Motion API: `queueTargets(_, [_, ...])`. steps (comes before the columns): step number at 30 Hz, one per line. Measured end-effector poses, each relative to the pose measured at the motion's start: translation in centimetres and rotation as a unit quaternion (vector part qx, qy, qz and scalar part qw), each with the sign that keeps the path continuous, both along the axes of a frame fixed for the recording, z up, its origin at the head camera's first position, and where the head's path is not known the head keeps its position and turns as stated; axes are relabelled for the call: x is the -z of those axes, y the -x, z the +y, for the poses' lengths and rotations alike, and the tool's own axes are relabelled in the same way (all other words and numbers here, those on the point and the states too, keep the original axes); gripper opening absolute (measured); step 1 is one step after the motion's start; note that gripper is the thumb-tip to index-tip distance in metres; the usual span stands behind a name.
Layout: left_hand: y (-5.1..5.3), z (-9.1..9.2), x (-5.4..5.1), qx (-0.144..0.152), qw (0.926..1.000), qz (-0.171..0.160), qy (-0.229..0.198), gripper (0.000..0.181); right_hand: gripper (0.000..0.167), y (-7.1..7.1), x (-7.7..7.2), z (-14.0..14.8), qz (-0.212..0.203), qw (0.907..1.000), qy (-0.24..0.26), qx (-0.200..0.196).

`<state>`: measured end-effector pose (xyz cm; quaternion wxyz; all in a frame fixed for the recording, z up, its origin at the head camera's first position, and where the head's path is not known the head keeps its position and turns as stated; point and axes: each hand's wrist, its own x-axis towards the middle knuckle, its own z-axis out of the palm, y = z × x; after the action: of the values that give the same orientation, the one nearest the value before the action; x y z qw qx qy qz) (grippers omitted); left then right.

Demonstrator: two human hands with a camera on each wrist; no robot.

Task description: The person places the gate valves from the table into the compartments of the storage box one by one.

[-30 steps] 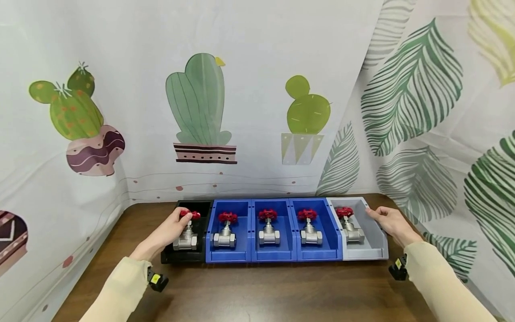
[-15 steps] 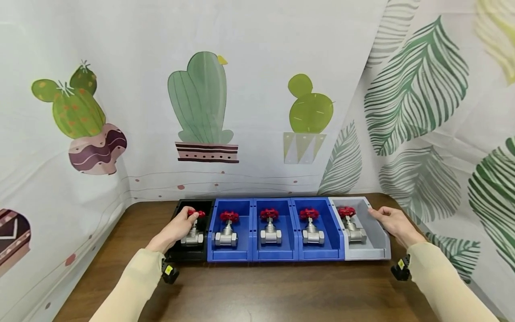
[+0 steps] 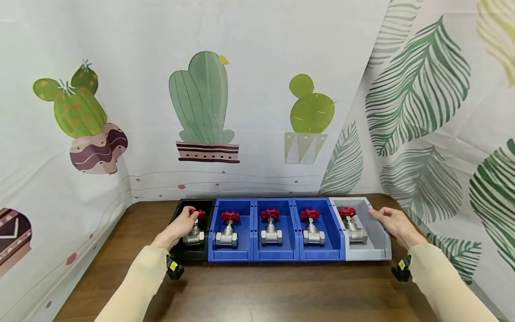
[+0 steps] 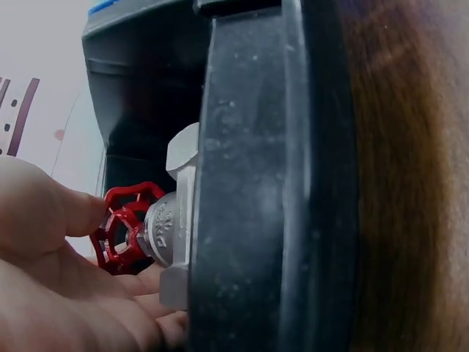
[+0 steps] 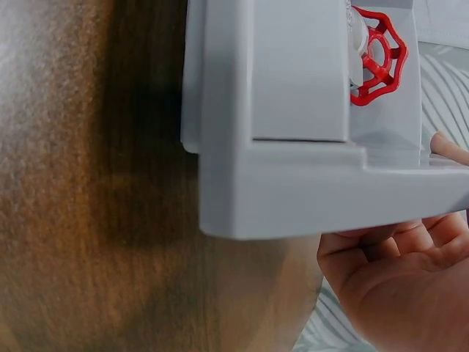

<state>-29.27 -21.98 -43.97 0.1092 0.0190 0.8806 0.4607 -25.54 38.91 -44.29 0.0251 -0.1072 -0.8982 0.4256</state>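
Observation:
My left hand [image 3: 181,227] holds the red handwheel [image 4: 124,229] of a silver gate-style valve [image 3: 195,237] between thumb and fingers. This valve is in the black bin [image 3: 183,256] at the left end of the row; in the left wrist view the bin's wall hides part of its body. At the other end, my right hand [image 3: 394,223] grips the side wall of the grey bin [image 3: 376,237], thumb on the rim and fingers curled outside, as the right wrist view shows. A like valve [image 3: 355,233] with a red wheel [image 5: 381,59] lies in that bin.
Between the end bins stand three blue bins [image 3: 231,256], [image 3: 276,256], [image 3: 322,256], each with a red-wheeled valve [image 3: 227,237]. The row sits side by side on a brown wooden table [image 3: 249,290]. A printed curtain [image 3: 257,112] rises just behind it.
My left hand has moved a little to the right, and the valve it holds has shifted right within the black bin. My right hand stays on the grey bin; the head view turned slightly.

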Motion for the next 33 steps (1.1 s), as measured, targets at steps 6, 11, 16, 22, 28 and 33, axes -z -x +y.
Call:
queueTargets(6, [0.6,-0.1,0.9,-0.005,0.9998,0.017,0.011,0.033,0.046,0.0,-0.1,0.0,0.001,1.0000,0.008,-0.005])
queueTargets(11, [0.7,-0.3,1.4,-0.006,0.9997,0.017,0.018,0.028,0.046,0.3,0.1,-0.1,-0.005,0.9999,0.010,-0.005])
queueTargets(16, [0.7,-0.2,1.5,-0.004,0.9996,0.018,0.022,0.029,0.048,0.4,0.1,-0.1,-0.008,0.9999,0.013,0.001])
queueTargets(22, [0.5,0.5,1.1,-0.006,0.9995,0.013,0.029,0.040,0.047,0.1,-0.1,-0.1,-0.017,0.9995,0.025,0.012])
queueTargets(28, [0.1,0.8,0.8,-0.004,0.9990,0.007,0.043,0.046,0.049,0.2,-0.3,0.0,-0.021,0.9994,0.026,0.010])
queueTargets(33, [0.0,0.7,0.8,0.003,0.9987,0.016,0.048,0.049,0.046,0.4,-0.2,0.3,-0.039,0.9981,0.048,0.009])
